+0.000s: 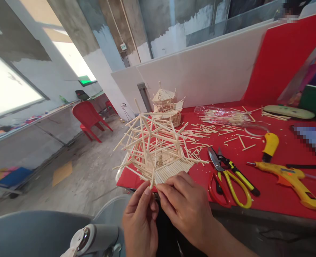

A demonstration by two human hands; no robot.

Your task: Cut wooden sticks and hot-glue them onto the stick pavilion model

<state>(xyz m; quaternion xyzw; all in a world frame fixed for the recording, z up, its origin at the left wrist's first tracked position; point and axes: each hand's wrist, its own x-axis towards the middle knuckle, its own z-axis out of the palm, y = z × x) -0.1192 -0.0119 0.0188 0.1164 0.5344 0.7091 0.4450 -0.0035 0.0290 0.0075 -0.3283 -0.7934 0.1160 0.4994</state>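
Note:
A lattice model of thin wooden sticks [155, 150] is held up over the near left corner of the red table [267, 189]. My left hand [140, 217] pinches a stick at the model's lower edge with thumb and forefinger. My right hand [186, 205] grips the same lower edge right beside it, fingers curled on the flat stick panel. Behind the model stands a small finished stick pavilion [165, 103].
Yellow-handled snips [229, 178] and red-handled scissors lie just right of my hands. A yellow glue gun [289, 178] lies further right. Loose sticks [201, 134] and a clear bag of sticks [225, 115] litter the table. A red chair [89, 117] stands on the floor at left.

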